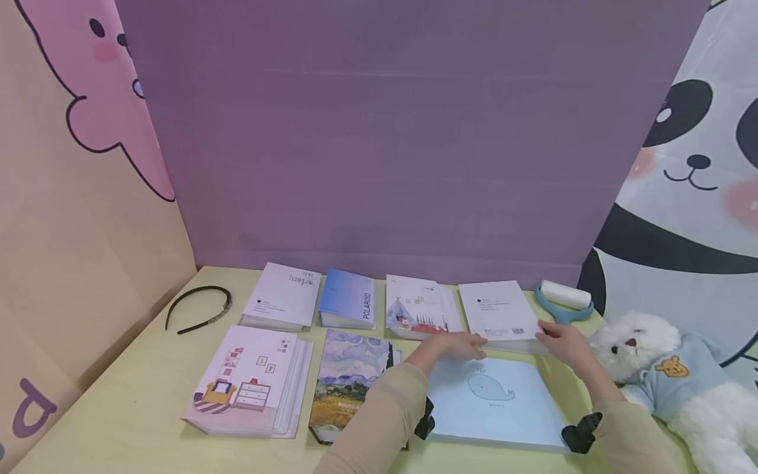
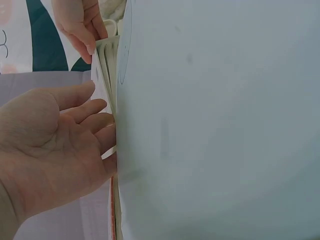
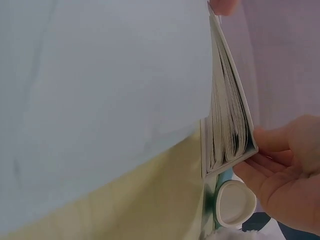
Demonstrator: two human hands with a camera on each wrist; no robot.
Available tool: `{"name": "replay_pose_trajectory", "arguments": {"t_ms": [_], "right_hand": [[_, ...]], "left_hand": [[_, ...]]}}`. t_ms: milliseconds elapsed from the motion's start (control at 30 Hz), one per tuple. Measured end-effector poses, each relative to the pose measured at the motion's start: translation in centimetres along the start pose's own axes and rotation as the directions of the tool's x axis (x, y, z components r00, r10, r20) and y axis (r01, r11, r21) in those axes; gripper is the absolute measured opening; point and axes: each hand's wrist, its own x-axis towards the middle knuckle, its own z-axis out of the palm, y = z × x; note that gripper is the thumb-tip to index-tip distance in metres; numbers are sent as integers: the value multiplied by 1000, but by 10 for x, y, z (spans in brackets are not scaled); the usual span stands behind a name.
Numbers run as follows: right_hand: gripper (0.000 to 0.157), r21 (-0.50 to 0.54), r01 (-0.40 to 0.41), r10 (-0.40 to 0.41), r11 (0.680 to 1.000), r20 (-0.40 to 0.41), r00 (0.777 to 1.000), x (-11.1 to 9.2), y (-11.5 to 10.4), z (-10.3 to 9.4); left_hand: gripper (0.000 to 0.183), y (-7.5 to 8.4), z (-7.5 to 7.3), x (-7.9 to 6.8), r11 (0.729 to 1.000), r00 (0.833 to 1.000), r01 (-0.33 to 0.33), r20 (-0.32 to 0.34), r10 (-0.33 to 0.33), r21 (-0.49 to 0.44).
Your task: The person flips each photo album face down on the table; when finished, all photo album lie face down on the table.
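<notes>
A white photo album (image 1: 496, 308) lies in the back row, its page edges (image 3: 225, 110) facing the front. My right hand (image 1: 559, 339) pinches its front right corner, thumb on the cover and fingers at the side in the right wrist view. At the front left corner is my left hand (image 1: 456, 345), palm turned up in the left wrist view (image 2: 60, 135), fingers loosely bent with their tips right at the album's edge. A pale blue album with a whale drawing (image 1: 497, 405) lies flat just in front, beneath both wrists, and fills much of both wrist views.
Left of the white album are a tent-print album (image 1: 414, 306), a blue Polaroid album (image 1: 347, 296) and another white album (image 1: 283, 296). In front lie a painting-cover album (image 1: 346, 378) and a room-print album (image 1: 249, 382). A headband (image 1: 227, 304), lint roller (image 1: 565, 296) and teddy bear (image 1: 636, 342) flank them.
</notes>
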Motion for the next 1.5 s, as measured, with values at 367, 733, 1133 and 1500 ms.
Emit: {"name": "replay_pose_trajectory", "arguments": {"t_ms": [367, 733, 1133, 1500], "right_hand": [[45, -18, -40, 39, 999, -28, 999, 4, -10, -2], [37, 81, 153, -128, 985, -258, 958, 3, -40, -3], [42, 82, 298, -273, 951, -225, 935, 19, -79, 19], [46, 106, 331, -313, 938, -158, 937, 28, -110, 44]], "left_hand": [[42, 2, -1, -9, 1000, 990, -21, -142, 17, -23], [30, -7, -22, -11, 975, 912, -221, -360, 195, -32], [36, -42, -56, -41, 977, 862, -201, -487, 140, -75], [42, -72, -78, -65, 989, 876, -102, -481, 39, -104]]}}
